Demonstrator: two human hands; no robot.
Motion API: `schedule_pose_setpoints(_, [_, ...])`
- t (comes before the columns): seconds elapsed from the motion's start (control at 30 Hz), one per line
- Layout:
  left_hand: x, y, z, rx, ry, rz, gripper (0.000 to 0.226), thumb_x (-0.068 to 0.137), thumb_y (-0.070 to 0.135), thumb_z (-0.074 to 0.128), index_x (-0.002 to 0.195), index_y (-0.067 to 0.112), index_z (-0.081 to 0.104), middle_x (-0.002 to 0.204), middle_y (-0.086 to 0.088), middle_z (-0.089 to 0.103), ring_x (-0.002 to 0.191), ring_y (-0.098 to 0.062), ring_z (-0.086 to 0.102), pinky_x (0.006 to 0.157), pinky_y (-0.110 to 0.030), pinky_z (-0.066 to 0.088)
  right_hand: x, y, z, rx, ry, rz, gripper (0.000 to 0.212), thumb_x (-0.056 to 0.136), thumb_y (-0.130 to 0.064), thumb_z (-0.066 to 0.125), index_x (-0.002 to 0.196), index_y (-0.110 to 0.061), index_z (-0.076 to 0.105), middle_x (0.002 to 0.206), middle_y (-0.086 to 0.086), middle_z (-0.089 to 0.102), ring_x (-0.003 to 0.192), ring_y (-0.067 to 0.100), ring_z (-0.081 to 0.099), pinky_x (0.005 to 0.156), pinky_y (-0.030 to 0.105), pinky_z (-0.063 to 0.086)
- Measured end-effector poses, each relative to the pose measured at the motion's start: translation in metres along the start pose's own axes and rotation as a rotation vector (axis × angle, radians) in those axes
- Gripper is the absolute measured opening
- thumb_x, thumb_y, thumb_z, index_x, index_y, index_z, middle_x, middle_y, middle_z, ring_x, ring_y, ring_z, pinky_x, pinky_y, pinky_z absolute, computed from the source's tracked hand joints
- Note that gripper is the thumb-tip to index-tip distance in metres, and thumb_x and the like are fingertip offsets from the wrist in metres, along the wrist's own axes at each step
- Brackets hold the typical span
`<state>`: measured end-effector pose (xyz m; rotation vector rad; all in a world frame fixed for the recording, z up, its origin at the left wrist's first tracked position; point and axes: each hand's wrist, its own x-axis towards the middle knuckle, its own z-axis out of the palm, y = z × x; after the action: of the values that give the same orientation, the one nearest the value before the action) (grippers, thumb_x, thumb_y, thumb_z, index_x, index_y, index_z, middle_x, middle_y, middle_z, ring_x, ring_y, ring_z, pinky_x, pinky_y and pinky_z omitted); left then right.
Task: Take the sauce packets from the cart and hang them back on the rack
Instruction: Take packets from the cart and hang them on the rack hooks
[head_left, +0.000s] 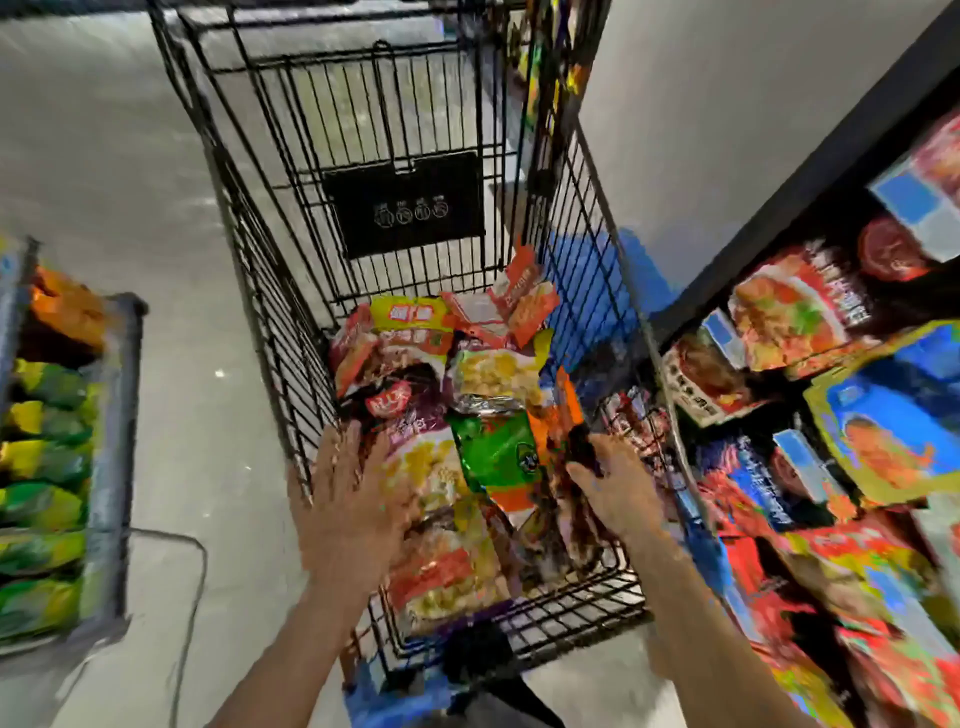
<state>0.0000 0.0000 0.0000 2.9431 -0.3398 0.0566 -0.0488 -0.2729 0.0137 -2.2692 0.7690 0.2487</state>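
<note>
Two bare forearms, no sleeves in view, no watch or rings visible, left hand (353, 499) and right hand (615, 486) both uncovered and gloveless, blurred, dark clothing glimpsed at the bottom edge

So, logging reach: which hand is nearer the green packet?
Right. The right hand sits just beside the green packet; the left hand lies farther left.
</note>
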Motion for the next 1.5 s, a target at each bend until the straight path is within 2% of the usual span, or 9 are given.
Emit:
schedule_pose_setpoints(0.13, [0.0, 0.001, -0.001, 0.025, 0.064, -0.005, 0.062, 0.092, 0.056, 0.018, 0.131, 0.023, 0.054, 0.143, -0.007, 0.044, 0.138, -0.023, 0.023, 0.114, -0.051, 0.008, 0.011, 0.011, 0.018, -0.114, -0.072, 0.105, 0.053, 0.088, -0.031, 0.062, 0.134, -0.011, 0.045, 0.132, 0.01, 0.049, 0.122, 0.026, 0.047, 0.095, 0.032, 0.039])
schedule_pose_setpoints(0.5, [0.002, -0.004, -0.003, -0.071, 0.156, 0.041, 0.056, 0.08, 0.05, 0.047, 0.129, 0.024, 0.056, 0.144, -0.007, 0.043, 0.139, -0.024, 0.025, 0.115, -0.049, 0.008, -0.011, 0.005, 0.047, -0.112, -0.058, 0.088, 0.065, 0.087, -0.03, 0.064, 0.141, -0.01, 0.034, 0.14, 0.011, 0.041, 0.13, 0.027, 0.038, 0.106, 0.037, 0.033])
schedule_pose_setpoints(0.93, [0.0, -0.003, 0.006, -0.029, 0.169, 0.05, 0.057, 0.082, 0.05, 0.054, 0.132, 0.024, 0.051, 0.141, -0.008, 0.046, 0.137, -0.026, 0.032, 0.11, -0.058, 0.019, 0.127, 0.002, 0.033, -0.444, -0.046, -0.054, 0.062, 0.095, -0.022, 0.044, 0.147, -0.027, 0.012, 0.131, 0.02, 0.044, 0.106, 0.038, 0.053, 0.077, 0.04, 0.045])
schedule_pose_setpoints(1.07, [0.002, 0.016, 0.015, 0.067, 0.091, 0.074, 0.053, 0.085, 0.042, 0.048, 0.132, 0.018, 0.052, 0.14, -0.011, 0.047, 0.134, -0.029, 0.034, 0.108, -0.06, 0.02, 0.157, 0.017, 0.04, -0.573, -0.127, -0.091, 0.076, 0.092, -0.005, 0.041, 0.15, -0.027, -0.004, 0.104, 0.018, 0.059, 0.079, 0.032, 0.059, 0.058, 0.034, 0.038])
schedule_pose_setpoints(1.17, [0.019, 0.065, 0.033, -0.198, -0.054, -0.057, 0.055, 0.084, 0.041, 0.049, 0.134, 0.019, 0.044, 0.138, -0.011, 0.047, 0.127, -0.031, 0.043, 0.107, -0.054, 0.029, 0.159, 0.02, 0.044, -0.555, -0.124, -0.068, 0.08, 0.091, 0.0, 0.041, 0.15, -0.026, -0.005, 0.094, 0.014, 0.063, 0.074, 0.03, 0.06, 0.055, 0.032, 0.038])
schedule_pose_setpoints(1.2, [0.028, 0.088, 0.04, -0.32, -0.126, -0.124, 0.056, 0.085, 0.041, 0.052, 0.136, 0.021, 0.042, 0.139, -0.009, 0.045, 0.125, -0.028, 0.044, 0.093, -0.048, 0.04, 0.155, 0.019, 0.044, -0.521, -0.129, -0.05, 0.08, 0.091, 0.001, 0.041, 0.15, -0.027, -0.005, 0.09, 0.012, 0.063, 0.07, 0.028, 0.059, 0.051, 0.031, 0.037])
schedule_pose_setpoints(1.23, [0.038, 0.111, 0.05, -0.441, -0.209, -0.211, 0.058, 0.087, 0.04, 0.055, 0.139, 0.023, 0.038, 0.142, -0.005, 0.042, 0.126, -0.024, 0.044, 0.094, -0.027, 0.026, 0.15, 0.018, 0.044, -0.477, -0.13, -0.04, 0.079, 0.092, 0.0, 0.041, 0.15, -0.029, -0.004, 0.087, 0.011, 0.063, 0.067, 0.025, 0.058, 0.047, 0.03, 0.035])
schedule_pose_setpoints(1.33, [0.062, 0.161, 0.091, -0.676, -0.363, -0.374, 0.063, 0.09, 0.039, 0.056, 0.144, 0.025, 0.028, 0.146, 0.003, 0.036, 0.13, -0.013, 0.038, 0.097, -0.018, 0.028, 0.134, 0.016, 0.034, -0.338, -0.119, -0.027, 0.068, 0.094, -0.012, 0.04, 0.148, -0.031, 0.004, 0.105, 0.008, 0.06, 0.086, 0.027, 0.06, 0.06, 0.03, 0.038])
schedule_pose_setpoints(1.5, [0.083, 0.192, 0.131, -0.721, -0.409, -0.51, 0.05, 0.09, 0.028, 0.058, 0.136, 0.017, 0.042, 0.121, -0.011, 0.062, 0.108, -0.029, 0.059, 0.082, -0.028, 0.043, 0.118, 0.022, 0.021, -0.356, -0.162, -0.074, 0.044, 0.095, -0.024, 0.034, 0.138, -0.026, 0.027, 0.119, 0.008, 0.057, 0.096, 0.029, 0.06, 0.069, 0.031, 0.035])
